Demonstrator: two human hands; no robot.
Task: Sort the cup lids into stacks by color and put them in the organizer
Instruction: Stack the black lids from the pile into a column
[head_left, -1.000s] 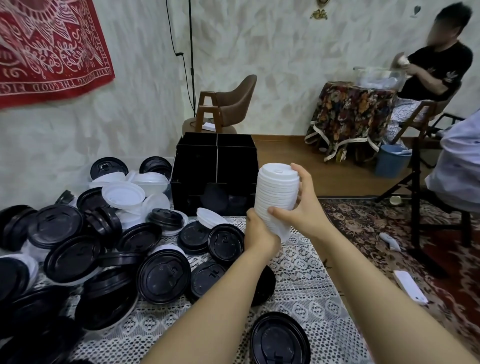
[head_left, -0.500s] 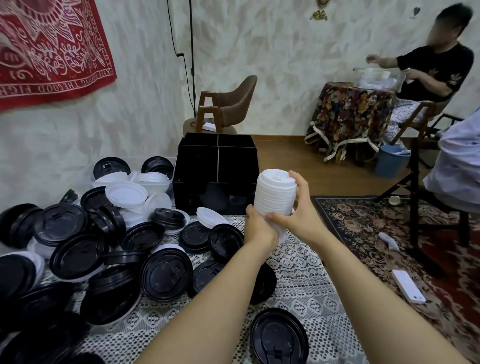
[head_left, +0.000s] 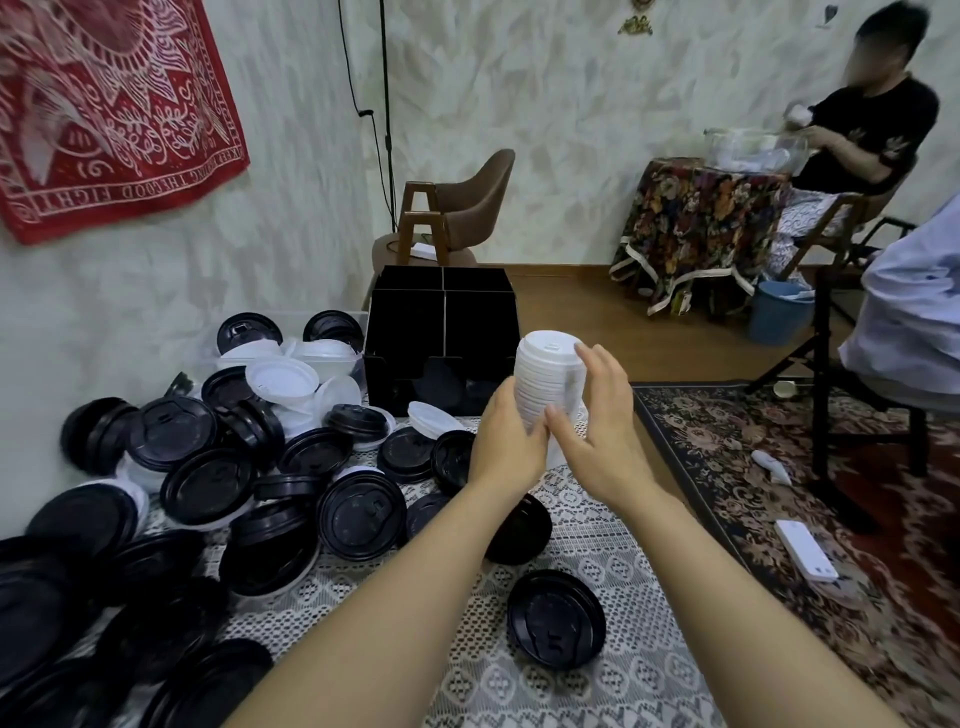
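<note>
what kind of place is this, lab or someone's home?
Probably a home living room rather than a lab: there is a patterned rug on the floor, a red wall hanging, a brown chair and a lace tablecloth.

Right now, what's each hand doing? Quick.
Left hand: grips the lower part of the stack of white lids.
Right hand: open, fingers straight, touching the stack's side.

red wall hanging | brown chair | blue bucket — beside floral-clothed table
</note>
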